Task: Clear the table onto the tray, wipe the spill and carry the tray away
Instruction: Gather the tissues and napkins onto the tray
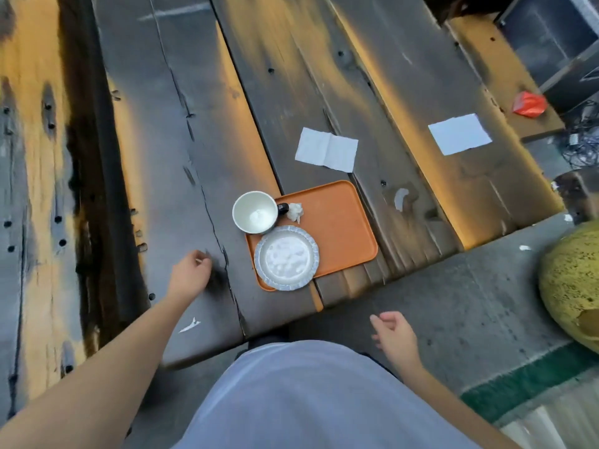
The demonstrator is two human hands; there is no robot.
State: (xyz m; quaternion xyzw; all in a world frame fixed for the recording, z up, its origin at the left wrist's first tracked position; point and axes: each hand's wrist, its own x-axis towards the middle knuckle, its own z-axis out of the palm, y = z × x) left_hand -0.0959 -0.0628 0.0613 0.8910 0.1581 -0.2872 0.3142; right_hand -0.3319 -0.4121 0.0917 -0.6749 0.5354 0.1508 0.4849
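An orange tray (337, 222) lies near the front edge of the dark wooden table (181, 163). On its left side stand a white mug (255, 212) with a dark handle, a crumpled white tissue (295, 211) and a round plate (286, 257) with a blue patterned rim. An unfolded white napkin (326, 149) lies on the table just behind the tray. My left hand (191, 270) hovers over the table left of the tray, fingers loosely curled, holding nothing. My right hand (393, 333) hangs past the table's front edge, open and empty.
A white paper sheet (459, 133) lies at the table's right, and a red packet (529, 104) on a lower bench beyond. A pale mark (401, 197) shows on the wood right of the tray. A yellow-green round object (572, 286) sits on the concrete floor at the right.
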